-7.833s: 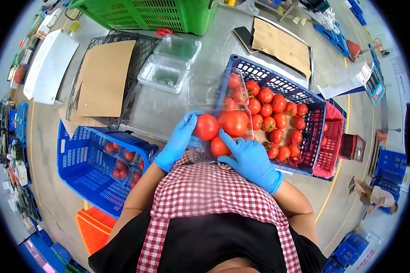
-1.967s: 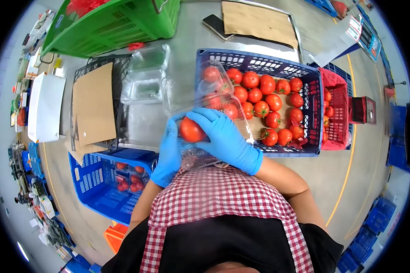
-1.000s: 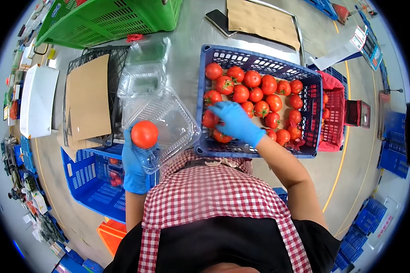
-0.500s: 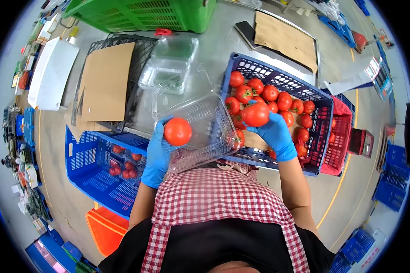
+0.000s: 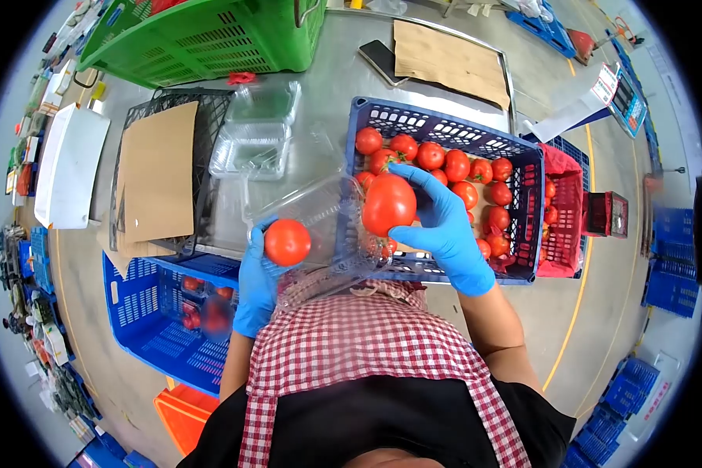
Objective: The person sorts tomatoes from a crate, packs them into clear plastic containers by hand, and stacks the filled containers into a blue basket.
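My left hand point(image 5: 257, 285), in a blue glove, is closed on the left side of a clear plastic clamshell box point(image 5: 320, 214). A round red tomato point(image 5: 287, 242) sits at that end, right by the thumb; whether the fingers also grip it I cannot tell. My right hand point(image 5: 444, 234), gloved too, pinches a larger tomato point(image 5: 389, 204) between thumb and fingers. It is above the box's right end and the near left part of a dark blue crate point(image 5: 444, 121). Several more tomatoes point(image 5: 457, 165) lie in that crate on cardboard.
Clear empty clamshells point(image 5: 253, 144) lie on the metal table. Cardboard point(image 5: 160, 171) rests on a dark crate to the left. A blue crate point(image 5: 168, 343) below holds packed tomatoes. A green crate point(image 5: 210, 43), a phone point(image 5: 382, 62) and a red crate point(image 5: 561, 210) stand around.
My right hand has moved left with its tomato, from over the crate toward the clamshell box. The box now looks more tilted, and the whole view has shifted a little.
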A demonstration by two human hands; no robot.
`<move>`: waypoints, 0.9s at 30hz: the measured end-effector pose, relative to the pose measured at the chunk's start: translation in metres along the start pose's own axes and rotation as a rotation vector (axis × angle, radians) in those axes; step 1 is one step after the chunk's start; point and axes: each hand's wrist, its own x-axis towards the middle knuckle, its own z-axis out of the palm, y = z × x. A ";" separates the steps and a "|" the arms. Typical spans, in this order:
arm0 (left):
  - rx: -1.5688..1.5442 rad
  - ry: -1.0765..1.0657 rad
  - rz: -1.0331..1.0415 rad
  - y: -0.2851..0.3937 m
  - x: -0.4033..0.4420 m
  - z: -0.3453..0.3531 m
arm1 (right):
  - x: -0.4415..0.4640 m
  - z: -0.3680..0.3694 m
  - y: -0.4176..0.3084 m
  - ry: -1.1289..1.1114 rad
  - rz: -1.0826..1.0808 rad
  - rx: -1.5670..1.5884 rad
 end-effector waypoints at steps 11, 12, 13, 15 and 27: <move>-0.053 -0.005 -0.068 -0.002 0.000 0.005 | -0.001 0.027 -0.006 -0.117 -0.418 -0.721; -0.034 -0.012 -0.074 -0.001 -0.001 0.007 | 0.000 0.032 -0.004 -0.143 -0.450 -0.839; -0.061 -0.038 -0.079 -0.002 -0.001 0.007 | 0.002 0.036 -0.003 -0.168 -0.483 -0.958; -0.114 -0.093 -0.089 -0.006 0.000 0.007 | 0.005 0.041 0.004 -0.237 -0.505 -1.152; 0.056 -0.079 -0.035 -0.016 0.002 0.011 | 0.010 0.012 0.000 -0.220 -0.514 -0.780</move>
